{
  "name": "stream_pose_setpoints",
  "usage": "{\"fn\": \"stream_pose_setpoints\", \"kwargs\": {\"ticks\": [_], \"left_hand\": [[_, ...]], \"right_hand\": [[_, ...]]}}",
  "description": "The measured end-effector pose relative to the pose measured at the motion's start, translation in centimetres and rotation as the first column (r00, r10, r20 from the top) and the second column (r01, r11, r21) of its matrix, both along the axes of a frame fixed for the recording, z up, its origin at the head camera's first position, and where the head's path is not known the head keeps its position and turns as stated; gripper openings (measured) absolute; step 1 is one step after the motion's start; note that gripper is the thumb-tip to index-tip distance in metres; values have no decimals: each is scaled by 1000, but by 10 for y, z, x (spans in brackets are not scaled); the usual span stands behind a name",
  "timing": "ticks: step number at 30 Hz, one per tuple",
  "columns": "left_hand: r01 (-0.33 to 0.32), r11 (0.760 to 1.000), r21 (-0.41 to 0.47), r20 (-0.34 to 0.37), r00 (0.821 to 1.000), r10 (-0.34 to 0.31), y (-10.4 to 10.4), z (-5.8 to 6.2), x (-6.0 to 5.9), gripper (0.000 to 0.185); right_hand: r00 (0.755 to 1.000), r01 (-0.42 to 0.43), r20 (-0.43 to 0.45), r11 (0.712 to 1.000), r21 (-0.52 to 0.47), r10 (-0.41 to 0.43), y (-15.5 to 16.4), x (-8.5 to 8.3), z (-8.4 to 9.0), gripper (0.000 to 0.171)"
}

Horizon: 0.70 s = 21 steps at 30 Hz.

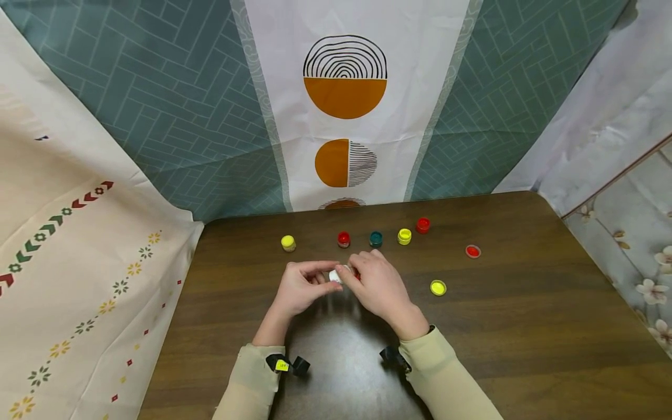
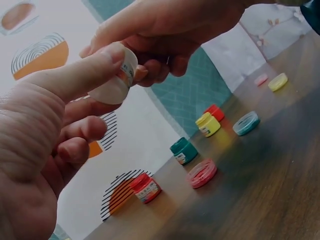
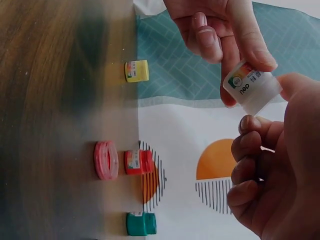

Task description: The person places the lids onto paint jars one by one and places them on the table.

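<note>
Above the table, both hands hold a small white paint jar point(image 3: 244, 84) with a printed label. My left hand point(image 1: 303, 287) pinches the jar's labelled body between thumb and fingers. On the opposite end, my right hand point(image 1: 379, 284) grips the white lid point(image 3: 264, 99) with its thumb and fingertips. The jar is tilted on its side. Beyond the hands stand a yellow-capped jar point(image 1: 288, 243), a red jar point(image 1: 343, 239), a teal jar point(image 1: 375, 239), a yellow jar point(image 1: 404, 236) and another red jar point(image 1: 423, 225).
Loose lids lie on the wooden table point(image 1: 525, 326): a red lid point(image 1: 473, 251) and a yellow lid point(image 1: 438, 287) to the right. A second red lid point(image 2: 202, 173) and a teal lid point(image 2: 246, 123) lie nearer the hands. Patterned cloth point(image 1: 210, 116) hangs behind the table.
</note>
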<state>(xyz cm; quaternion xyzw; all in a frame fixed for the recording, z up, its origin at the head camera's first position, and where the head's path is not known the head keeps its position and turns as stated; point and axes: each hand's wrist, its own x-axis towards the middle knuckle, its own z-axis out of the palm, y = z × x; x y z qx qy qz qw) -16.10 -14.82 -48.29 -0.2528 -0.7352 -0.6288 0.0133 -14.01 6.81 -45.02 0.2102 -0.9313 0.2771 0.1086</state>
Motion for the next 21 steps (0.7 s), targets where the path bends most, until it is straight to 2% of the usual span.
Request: {"fn": "stream_pose_setpoints", "kwargs": {"ticks": [3, 5, 10, 16, 21], "left_hand": [[10, 999, -45, -17, 1000, -11, 0, 2, 0, 42], [13, 994, -109, -44, 999, -18, 0, 2, 0, 41], [-32, 969, -246, -131, 991, 0, 1, 5, 0, 35], [-149, 942, -300, -162, 981, 104, -3, 5, -2, 36], [-259, 888, -380, -158, 964, 214, -13, 6, -13, 38]], "right_hand": [[1000, 6, 10, 1000, 7, -6, -1, 1, -2, 45], [1000, 11, 17, 1000, 16, -11, -1, 2, -3, 46], [998, 41, 53, 999, -1, -41, -1, 2, -4, 45], [986, 129, 112, 988, -80, -119, 6, -1, -2, 44], [978, 182, 120, 978, -103, -169, 16, -6, 2, 48]]}}
